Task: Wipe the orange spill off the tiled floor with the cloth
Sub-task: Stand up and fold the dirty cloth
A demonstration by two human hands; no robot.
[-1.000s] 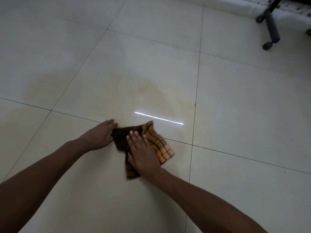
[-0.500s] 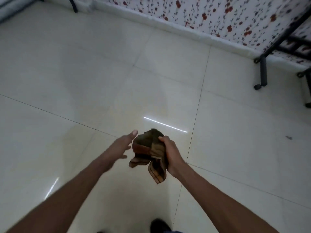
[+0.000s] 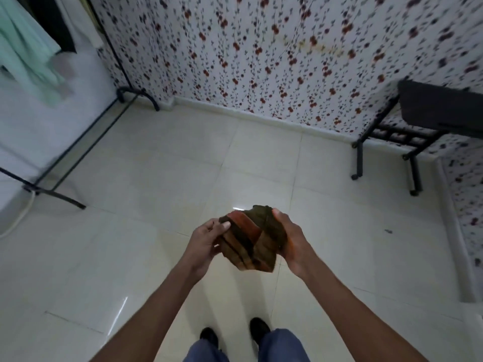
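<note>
– So, what are the fingers doing?
– The fingers [image 3: 225, 225] of the left hand [image 3: 205, 242] are curled round the left side of the cloth [image 3: 252, 241]. The fingers [image 3: 277, 215] of the right hand [image 3: 291, 242] are curled round its right side, with the thumb up on top.
– Is the cloth flat?
– No. It is all bunched up into a lump, brown with some orange stripes. The 2 hands hold it between them.
– Where is it?
– Up in the air, out in front of the person, high over the floor [image 3: 117, 257]. It does not touch the tiles.
– What is under it?
– Shiny pale tiles with thin lines between them. Right at the bottom I see 2 black shoes [image 3: 209, 335] and blue trouser legs [image 3: 279, 346].
– And farther away?
– A wall [image 3: 261, 48] with lots of little red flowers. A black table [image 3: 431, 111] stands by it on the right. A thin black rack [image 3: 78, 145] stands on the left, and a light green piece of clothing [image 3: 28, 48] hangs there.
</note>
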